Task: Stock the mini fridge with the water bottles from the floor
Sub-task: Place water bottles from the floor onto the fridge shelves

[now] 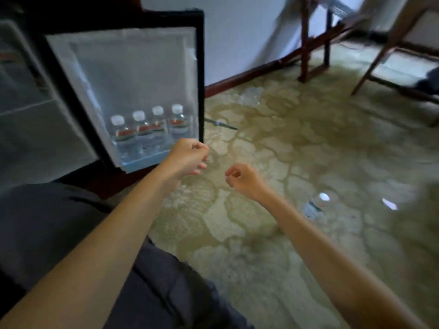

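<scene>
The mini fridge's door (133,67) stands swung open at upper left, and several water bottles (147,129) with white caps and red labels stand in a row on its bottom shelf. My left hand (190,155) hovers just in front of that shelf, fingers loosely curled, holding nothing. My right hand (242,179) hangs over the carpet to its right, also loosely curled and empty. A water bottle (317,205) lies on the carpet right of my right forearm. Another clear bottle (251,96) lies blurred near the wall.
The fridge's interior (26,103) is at far left. Wooden chair legs (313,43) and a wooden frame (389,51) stand at the back right. A thin dark rod (221,123) lies by the door's edge. A small bright object (389,204) sits on the patterned carpet (308,143). My dark-trousered knee (47,222) is at lower left.
</scene>
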Demonstrator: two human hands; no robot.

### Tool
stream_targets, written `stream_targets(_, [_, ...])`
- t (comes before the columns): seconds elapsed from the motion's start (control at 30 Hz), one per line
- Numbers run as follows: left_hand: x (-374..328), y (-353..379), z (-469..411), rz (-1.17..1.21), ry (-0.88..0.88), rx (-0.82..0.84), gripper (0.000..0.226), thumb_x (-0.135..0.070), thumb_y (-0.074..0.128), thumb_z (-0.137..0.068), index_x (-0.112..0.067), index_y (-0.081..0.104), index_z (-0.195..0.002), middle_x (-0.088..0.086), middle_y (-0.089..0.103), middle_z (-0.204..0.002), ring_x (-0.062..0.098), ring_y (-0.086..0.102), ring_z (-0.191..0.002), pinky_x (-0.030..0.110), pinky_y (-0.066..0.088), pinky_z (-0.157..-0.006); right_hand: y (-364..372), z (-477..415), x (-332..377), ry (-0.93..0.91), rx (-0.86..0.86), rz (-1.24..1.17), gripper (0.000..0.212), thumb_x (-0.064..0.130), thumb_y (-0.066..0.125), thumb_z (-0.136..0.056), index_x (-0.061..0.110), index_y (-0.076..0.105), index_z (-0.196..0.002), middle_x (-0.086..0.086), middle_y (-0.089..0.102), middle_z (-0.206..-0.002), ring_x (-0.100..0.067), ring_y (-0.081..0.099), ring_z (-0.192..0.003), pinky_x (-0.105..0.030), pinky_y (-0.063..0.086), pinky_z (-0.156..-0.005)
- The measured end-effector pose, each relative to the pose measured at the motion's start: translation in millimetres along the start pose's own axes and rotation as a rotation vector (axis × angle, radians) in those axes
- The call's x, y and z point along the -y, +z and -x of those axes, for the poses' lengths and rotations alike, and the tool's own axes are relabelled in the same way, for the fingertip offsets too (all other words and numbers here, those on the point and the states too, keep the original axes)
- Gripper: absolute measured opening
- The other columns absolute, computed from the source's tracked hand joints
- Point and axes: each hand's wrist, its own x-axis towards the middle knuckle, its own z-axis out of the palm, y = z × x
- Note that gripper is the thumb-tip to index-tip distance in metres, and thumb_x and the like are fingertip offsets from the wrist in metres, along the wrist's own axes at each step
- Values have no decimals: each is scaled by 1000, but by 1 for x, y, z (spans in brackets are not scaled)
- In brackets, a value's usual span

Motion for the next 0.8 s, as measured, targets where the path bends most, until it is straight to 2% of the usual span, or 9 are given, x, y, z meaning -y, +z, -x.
stream_targets(0.1, [-7,65,-1,8,-1,148,14,-7,48,-90,-15,59,-85,1,58,-77,11,55,-65,23,46,-61,-20,16,-79,158,-8,12,21,10,53,-88,3,65,-104,-2,58,-81,-17,53,-82,-26,41,-71])
stream_targets(0.17, [-9,105,-1,-11,-9,250,16,-5,47,-89,-15,58,-82,0,56,-74,10,54,-64,22,44,-59,-29,25,-129,288,-66,-25,20,9,52,-88,3,66,-101,-7,60,-87,-21,56,-85,-31,44,-76])
stream_targets(0.27, [-6,152,-3,-66,-40,350,23,-4,46,-89,-18,53,-73,0,54,-72,9,52,-61,22,41,-57,-39,28,-190,429,-190,-40,21,9,50,-87,1,63,-102,-16,66,-102,-29,61,-99,-35,47,-81])
stream_targets(0.4, [3,190,-8,-139,-78,419,24,-4,46,-90,-18,52,-71,0,53,-72,10,50,-62,21,40,-55,-53,14,-240,531,-233,-35,46,12,52,-90,1,41,-133,-19,48,-131,-34,52,-115,-37,45,-90])
stream_targets(0.5, [10,203,-12,-185,-104,447,23,-5,45,-90,-17,54,-73,0,54,-75,12,52,-67,21,41,-57,-63,-6,-267,522,-230,73,60,10,51,-90,4,24,-143,-18,29,-145,-35,38,-128,-37,36,-103])
stream_targets(0.67, [21,200,-22,-252,-105,389,13,-8,46,-92,-10,59,-95,7,62,-93,19,57,-81,26,46,-65,-74,-38,-288,599,-171,185,63,12,44,-92,19,15,-147,-9,0,-158,-40,31,-135,-46,36,-108])
stream_targets(0.73, [24,199,-25,-264,-82,352,13,-8,46,-92,-12,59,-94,12,65,-101,21,58,-83,33,48,-70,-75,-45,-292,622,-143,214,64,10,41,-93,22,12,-148,-7,-3,-159,-40,27,-138,-47,33,-110])
stream_targets(0.8, [26,200,-26,-271,-66,340,14,-9,46,-93,-13,59,-96,11,65,-101,21,59,-84,37,51,-77,-75,-49,-294,629,-149,257,64,3,38,-92,20,13,-148,-7,2,-158,-40,28,-137,-46,33,-110])
